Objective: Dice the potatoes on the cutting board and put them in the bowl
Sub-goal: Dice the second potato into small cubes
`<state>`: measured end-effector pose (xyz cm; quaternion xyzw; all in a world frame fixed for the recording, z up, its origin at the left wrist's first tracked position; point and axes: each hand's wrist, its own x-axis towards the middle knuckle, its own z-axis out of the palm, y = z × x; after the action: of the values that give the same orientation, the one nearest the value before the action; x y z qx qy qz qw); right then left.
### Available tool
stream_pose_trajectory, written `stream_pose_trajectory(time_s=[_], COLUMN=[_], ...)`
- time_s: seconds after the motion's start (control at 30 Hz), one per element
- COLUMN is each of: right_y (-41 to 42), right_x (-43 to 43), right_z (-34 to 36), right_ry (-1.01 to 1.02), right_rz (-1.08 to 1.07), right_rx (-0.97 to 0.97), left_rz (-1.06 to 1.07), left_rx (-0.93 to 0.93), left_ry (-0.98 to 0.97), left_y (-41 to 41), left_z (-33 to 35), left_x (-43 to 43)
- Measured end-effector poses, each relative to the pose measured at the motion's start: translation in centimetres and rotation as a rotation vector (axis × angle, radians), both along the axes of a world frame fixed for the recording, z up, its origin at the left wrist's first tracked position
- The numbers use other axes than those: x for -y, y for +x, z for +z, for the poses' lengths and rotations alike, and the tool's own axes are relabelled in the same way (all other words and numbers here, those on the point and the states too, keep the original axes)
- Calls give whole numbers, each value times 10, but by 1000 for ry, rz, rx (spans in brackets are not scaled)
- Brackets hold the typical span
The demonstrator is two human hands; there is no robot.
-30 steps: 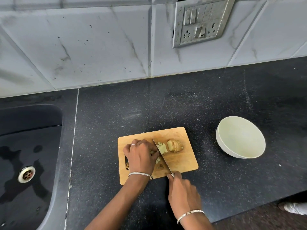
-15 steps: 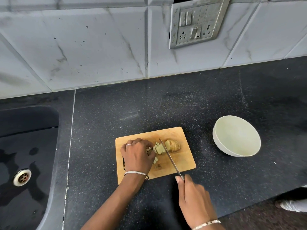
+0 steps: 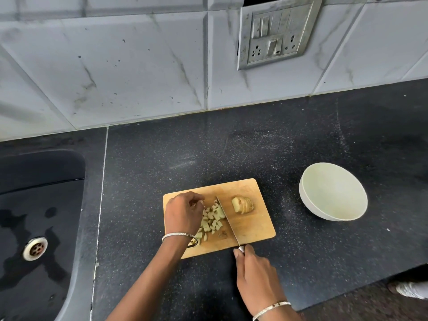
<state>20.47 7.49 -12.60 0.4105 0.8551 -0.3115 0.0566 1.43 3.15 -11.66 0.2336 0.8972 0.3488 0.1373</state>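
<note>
A wooden cutting board [image 3: 252, 230] lies on the black counter. Several diced potato pieces [image 3: 212, 222] are heaped on its left half. A sliced potato chunk [image 3: 242, 205] sits apart near the board's far right. My left hand [image 3: 184, 213] hovers over the board's left side with fingers curled beside the dice. My right hand [image 3: 258, 279] grips the handle of a knife [image 3: 228, 221], whose blade runs along the right edge of the dice pile. A pale, empty bowl [image 3: 333, 192] stands to the right of the board.
A dark sink [image 3: 34, 223] with a metal drain [image 3: 35, 248] lies at the left. The tiled wall with a switch and socket plate [image 3: 275, 33] rises behind the counter. The counter's front edge runs at lower right, where a shoe [image 3: 411, 289] shows on the floor.
The knife blade has swung left against the dice pile. My left hand has drawn back to the left, uncovering more of the diced pieces. The camera has shifted slightly.
</note>
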Motion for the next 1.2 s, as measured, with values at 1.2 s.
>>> stream_pose_trajectory(time_s=[1.2], right_y=[17], right_x=[-9], right_z=[32], right_ry=[-657], right_rz=[-234], right_rx=[-386], left_rz=[-272], left_rx=[569], left_ry=[234], left_y=[-14], left_z=[25], left_x=[-4])
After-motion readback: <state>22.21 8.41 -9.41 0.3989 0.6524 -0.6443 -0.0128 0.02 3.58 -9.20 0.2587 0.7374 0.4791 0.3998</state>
